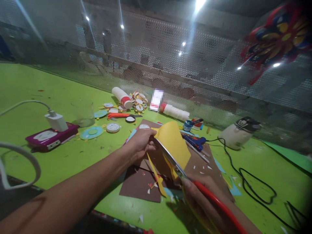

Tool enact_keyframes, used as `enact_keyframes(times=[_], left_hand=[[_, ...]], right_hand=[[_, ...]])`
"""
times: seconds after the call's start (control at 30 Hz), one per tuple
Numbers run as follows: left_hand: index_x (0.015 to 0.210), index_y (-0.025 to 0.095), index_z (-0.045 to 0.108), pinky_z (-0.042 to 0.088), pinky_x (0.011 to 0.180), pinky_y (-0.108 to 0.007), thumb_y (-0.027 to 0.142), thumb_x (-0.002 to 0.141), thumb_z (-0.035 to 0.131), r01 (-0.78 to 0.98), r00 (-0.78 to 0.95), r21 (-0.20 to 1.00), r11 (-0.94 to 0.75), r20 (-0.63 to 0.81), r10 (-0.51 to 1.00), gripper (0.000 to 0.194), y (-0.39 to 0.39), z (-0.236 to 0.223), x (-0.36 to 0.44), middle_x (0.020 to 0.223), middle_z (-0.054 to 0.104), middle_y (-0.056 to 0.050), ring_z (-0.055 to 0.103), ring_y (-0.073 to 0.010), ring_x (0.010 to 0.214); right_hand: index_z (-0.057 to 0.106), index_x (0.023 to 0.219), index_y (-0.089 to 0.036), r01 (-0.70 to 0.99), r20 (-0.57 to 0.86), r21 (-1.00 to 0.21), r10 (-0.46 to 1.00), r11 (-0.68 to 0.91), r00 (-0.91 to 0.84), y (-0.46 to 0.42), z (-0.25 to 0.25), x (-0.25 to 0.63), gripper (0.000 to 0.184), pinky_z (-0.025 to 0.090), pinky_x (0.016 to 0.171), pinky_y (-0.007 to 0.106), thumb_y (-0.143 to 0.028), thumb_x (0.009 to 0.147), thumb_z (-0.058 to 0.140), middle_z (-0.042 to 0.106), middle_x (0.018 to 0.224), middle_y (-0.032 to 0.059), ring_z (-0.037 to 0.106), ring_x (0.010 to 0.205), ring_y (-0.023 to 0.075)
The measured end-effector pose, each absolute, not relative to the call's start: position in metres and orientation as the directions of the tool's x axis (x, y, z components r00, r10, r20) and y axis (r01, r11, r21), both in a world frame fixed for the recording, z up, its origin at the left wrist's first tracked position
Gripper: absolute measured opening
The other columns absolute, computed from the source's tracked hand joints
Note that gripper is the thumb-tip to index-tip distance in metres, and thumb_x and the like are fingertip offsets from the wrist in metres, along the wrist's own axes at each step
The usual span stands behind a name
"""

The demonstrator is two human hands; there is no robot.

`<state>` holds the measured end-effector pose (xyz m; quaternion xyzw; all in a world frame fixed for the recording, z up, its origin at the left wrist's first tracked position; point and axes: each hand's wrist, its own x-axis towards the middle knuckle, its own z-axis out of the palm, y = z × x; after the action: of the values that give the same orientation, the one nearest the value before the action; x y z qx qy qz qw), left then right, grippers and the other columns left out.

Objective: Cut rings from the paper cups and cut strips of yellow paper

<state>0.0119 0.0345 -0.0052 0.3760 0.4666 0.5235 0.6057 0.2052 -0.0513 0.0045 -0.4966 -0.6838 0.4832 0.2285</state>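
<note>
My left hand (144,140) pinches the left edge of a curved yellow sheet (173,141), which looks like foam or card. In my right hand (203,195) are large scissors (179,170) with red and yellow handles, and their blades lie along the sheet's edge close to my left fingers. A narrow yellow strip (157,177) dangles below my left hand. Under both hands is a brown sheet (140,187) with small white, red and yellow scraps on it.
A blue glue gun (196,143) with a black cord lies right of the yellow sheet. Paper-cup stacks (174,112), a lit phone (156,99), decorated discs (113,127) and orange-handled scissors (119,115) lie behind. A glass (84,113), a purple power strip (52,136) and a penguin-shaped bottle (237,133) flank them.
</note>
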Motion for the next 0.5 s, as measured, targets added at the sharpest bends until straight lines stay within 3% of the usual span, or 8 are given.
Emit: enact_keyframes(times=[0.1, 0.23, 0.3, 0.37, 0.4, 0.47, 0.5], left_hand=[[0.066, 0.016, 0.058, 0.051, 0.053, -0.026, 0.02, 0.071, 0.053, -0.147, -0.043, 0.984, 0.104, -0.112, 0.993, 0.007, 0.041, -0.007, 0.004, 0.062, 0.064, -0.004, 0.062, -0.0165, 0.059], [0.053, 0.019, 0.056, 0.046, 0.061, -0.023, 0.017, 0.059, 0.069, 0.163, -0.195, 0.986, 0.025, 0.007, 0.981, 0.015, 0.054, -0.004, -0.021, 0.061, 0.059, -0.004, 0.062, -0.0231, 0.082], [0.049, 0.02, 0.052, 0.045, 0.069, -0.024, 0.019, 0.056, 0.074, 0.3, -0.256, 0.954, -0.009, 0.09, 0.963, 0.023, 0.054, 0.003, -0.033, 0.068, 0.06, -0.006, 0.057, -0.0274, 0.099], [0.049, 0.019, 0.052, 0.043, 0.077, -0.029, 0.021, 0.055, 0.076, 0.406, -0.266, 0.914, -0.029, 0.148, 0.953, 0.025, 0.046, 0.014, -0.039, 0.07, 0.058, -0.008, 0.053, -0.0317, 0.105], [0.052, 0.019, 0.054, 0.042, 0.081, -0.032, 0.022, 0.057, 0.076, 0.477, -0.266, 0.877, -0.055, 0.204, 0.942, 0.023, 0.04, 0.02, -0.039, 0.07, 0.057, -0.008, 0.053, -0.0323, 0.104], [0.066, 0.018, 0.058, 0.041, 0.081, -0.037, 0.026, 0.067, 0.07, 0.784, -0.149, 0.6, -0.16, 0.431, 0.89, 0.015, 0.022, 0.03, -0.035, 0.071, 0.056, -0.006, 0.056, -0.029, 0.091], [0.074, 0.018, 0.059, 0.042, 0.08, -0.037, 0.025, 0.07, 0.067, 0.855, -0.05, 0.469, -0.219, 0.496, 0.867, 0.011, 0.013, 0.033, -0.032, 0.075, 0.057, -0.006, 0.057, -0.026, 0.086]], right_hand=[[0.062, 0.072, -0.015, 0.414, -0.17, -0.91, 0.908, 0.004, -0.384, -0.052, 0.001, 0.206, 0.053, 0.027, 0.04, 0.018, -0.065, 0.081, 0.05, 0.032, 0.053, -0.0061, 0.03, 0.046, 0.0068], [0.056, 0.068, -0.017, 0.478, -0.126, -0.874, 0.913, 0.083, -0.389, -0.055, 0.004, 0.214, 0.047, 0.025, 0.039, 0.019, -0.058, 0.088, 0.044, 0.033, 0.051, -0.0067, 0.031, 0.044, 0.0072], [0.056, 0.064, -0.018, 0.598, -0.073, -0.776, 0.913, 0.202, -0.402, -0.052, 0.007, 0.222, 0.049, 0.03, 0.042, 0.021, -0.056, 0.09, 0.041, 0.04, 0.049, -0.0051, 0.038, 0.043, 0.009], [0.065, 0.074, -0.018, 0.748, 0.032, -0.591, 0.936, 0.302, -0.352, -0.044, 0.006, 0.232, 0.048, 0.037, 0.048, 0.023, -0.056, 0.09, 0.04, 0.051, 0.053, -0.0018, 0.049, 0.048, 0.0127], [0.068, 0.087, -0.018, 0.825, 0.086, -0.473, 0.948, 0.31, -0.306, -0.039, 0.004, 0.238, 0.048, 0.04, 0.051, 0.024, -0.056, 0.09, 0.039, 0.059, 0.06, 0.0005, 0.055, 0.054, 0.0153], [0.066, 0.105, -0.015, 0.882, 0.104, -0.377, 0.959, 0.283, -0.264, -0.027, -0.003, 0.249, 0.049, 0.043, 0.056, 0.027, -0.054, 0.089, 0.042, 0.068, 0.078, 0.0069, 0.062, 0.065, 0.0202], [0.063, 0.111, -0.013, 0.909, 0.107, -0.324, 0.965, 0.261, -0.239, -0.021, -0.008, 0.254, 0.05, 0.043, 0.056, 0.03, -0.053, 0.088, 0.044, 0.069, 0.078, 0.0094, 0.062, 0.065, 0.0229]])
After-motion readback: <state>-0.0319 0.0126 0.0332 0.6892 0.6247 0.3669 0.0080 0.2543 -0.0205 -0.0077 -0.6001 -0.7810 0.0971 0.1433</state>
